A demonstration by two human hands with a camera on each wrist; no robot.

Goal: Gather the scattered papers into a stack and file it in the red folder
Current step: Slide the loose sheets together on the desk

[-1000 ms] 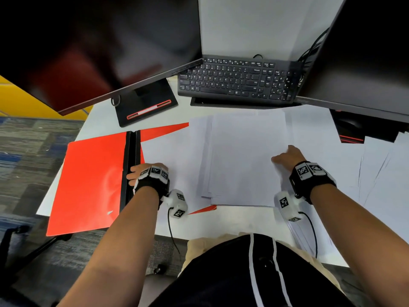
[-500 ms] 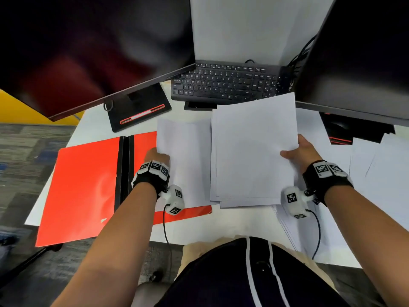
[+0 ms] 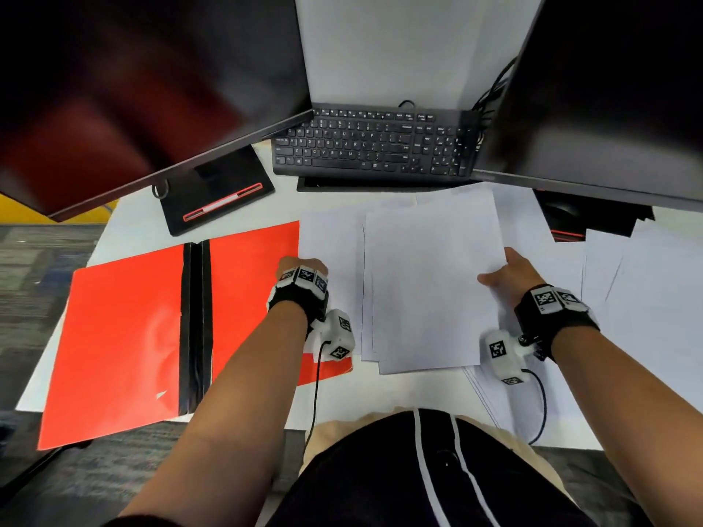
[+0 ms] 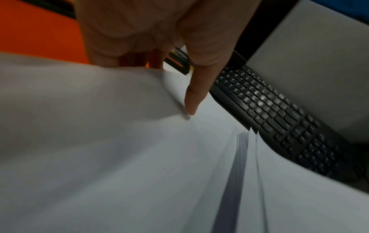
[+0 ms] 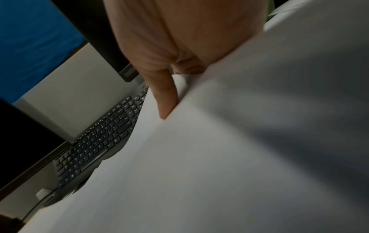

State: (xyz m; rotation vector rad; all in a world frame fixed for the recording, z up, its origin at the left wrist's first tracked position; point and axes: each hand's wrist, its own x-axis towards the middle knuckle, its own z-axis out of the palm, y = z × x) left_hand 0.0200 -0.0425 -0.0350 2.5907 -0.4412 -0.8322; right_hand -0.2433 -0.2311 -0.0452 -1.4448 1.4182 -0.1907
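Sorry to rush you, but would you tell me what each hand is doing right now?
Left hand: pinches the edge of a loose sheet beside the red folder.
Right hand: grips the right edge of the paper stack.

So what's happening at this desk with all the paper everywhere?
A person is collecting loose white sheets to file in the red folder, which lies open on the desk. The right hand grips the edge of a partly squared stack of papers in front of the keyboard. The left hand holds the edge of another sheet lying partly over the folder's right flap. More loose sheets lie ungathered to the right, so nothing is filed yet.
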